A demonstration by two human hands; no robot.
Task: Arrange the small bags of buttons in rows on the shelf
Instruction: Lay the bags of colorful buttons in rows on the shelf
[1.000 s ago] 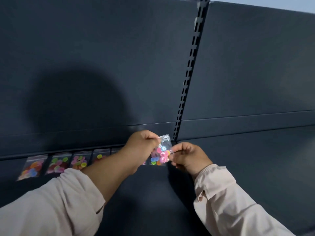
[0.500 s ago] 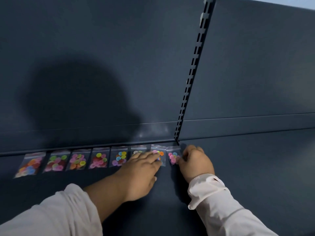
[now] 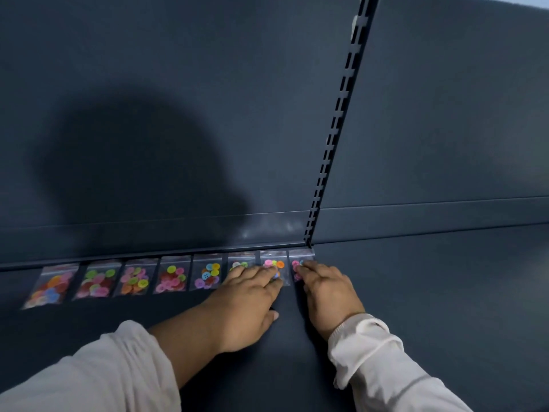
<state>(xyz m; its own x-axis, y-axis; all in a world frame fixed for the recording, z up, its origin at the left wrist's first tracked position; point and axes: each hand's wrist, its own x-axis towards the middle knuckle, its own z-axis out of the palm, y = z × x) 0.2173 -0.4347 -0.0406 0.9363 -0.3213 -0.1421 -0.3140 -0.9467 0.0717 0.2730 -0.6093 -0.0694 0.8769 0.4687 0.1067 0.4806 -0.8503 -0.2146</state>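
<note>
The dark shelf (image 3: 416, 292) fills the lower view, and its back panel (image 3: 178, 84) rises behind it, split by a slotted upright (image 3: 335, 138). A row of bags (image 3: 172, 276) lies flat along the shelf's back edge. There are eight bags side by side, running left to right and ending just at the foot of the upright.

The left hand (image 3: 246, 301) lies palm down with its fingers straight, resting across the sixth and seventh bags. The right hand (image 3: 329, 292) is also spread flat and pinches nothing. Its fingertips (image 3: 306, 267) press the last bag (image 3: 295, 264), which sits directly ahead of it.

The row's long axis follows the back edge, so its free end lies on the right hand's side. That makes the right hand likely the nearer one for extending the row. A second row would go on the bare strip in front, beneath both wrists.
</note>
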